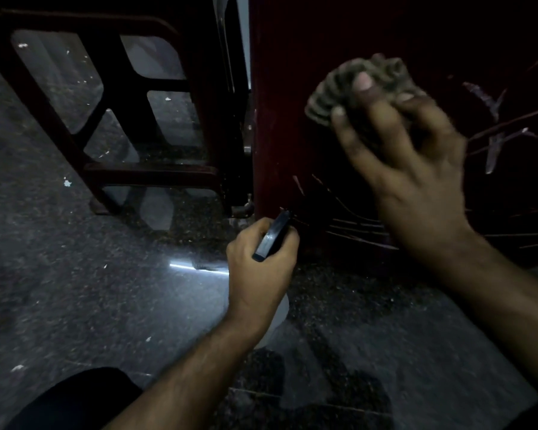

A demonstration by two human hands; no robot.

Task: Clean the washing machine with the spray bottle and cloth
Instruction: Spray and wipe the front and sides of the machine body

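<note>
Right hand (410,156) bunches the cloth (357,85) against the dark red washing machine (292,125) panel at 1 o'clock; left hand (261,262) grips the spray bottle (272,237) at 6 o'clock; press flat, overlap strokes downward.

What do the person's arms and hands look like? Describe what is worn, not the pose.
Both forearms are bare up to the frame edge: no sleeves, gloves, watch or rings visible. The left hand and right hand are uncovered; the right is motion-blurred. Dim light hides finer detail.
</note>
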